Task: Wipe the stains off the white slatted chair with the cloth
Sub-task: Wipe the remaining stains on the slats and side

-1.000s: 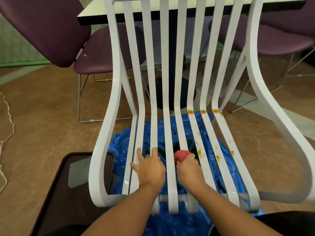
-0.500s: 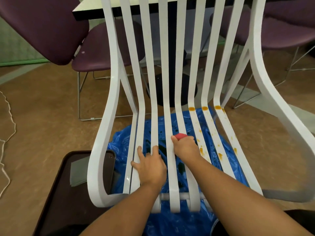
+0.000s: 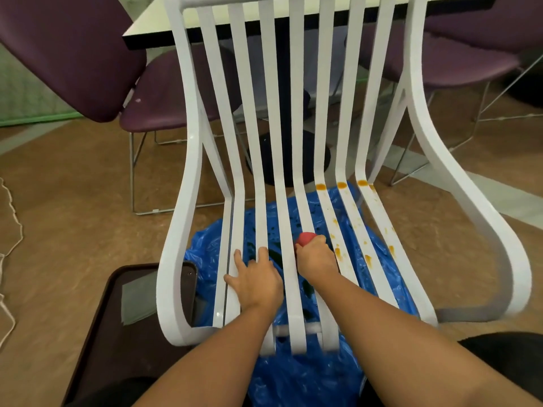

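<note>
Here my right hand (image 3: 316, 257) is curled tight round the red cloth (image 3: 305, 238), pressing it onto a middle seat slat of the white slatted chair (image 3: 179, 230), which stands right in front of me. My left hand (image 3: 255, 277) lies flat, fingers straight and spread, on the slats just to its left. Orange stains (image 3: 338, 251) dot the three slats to the right. Blue plastic sheeting (image 3: 299, 377) lies under the seat, and a dark tray (image 3: 117, 333) sits at near left.

A mottled brown floor (image 3: 73, 201) is shown throughout. Purple chairs (image 3: 67, 54) on thin metal legs are placed around a pale table (image 3: 155, 27) with a black edge, at the top of the frame. A green strip (image 3: 35, 118) is seen at the left edge.
</note>
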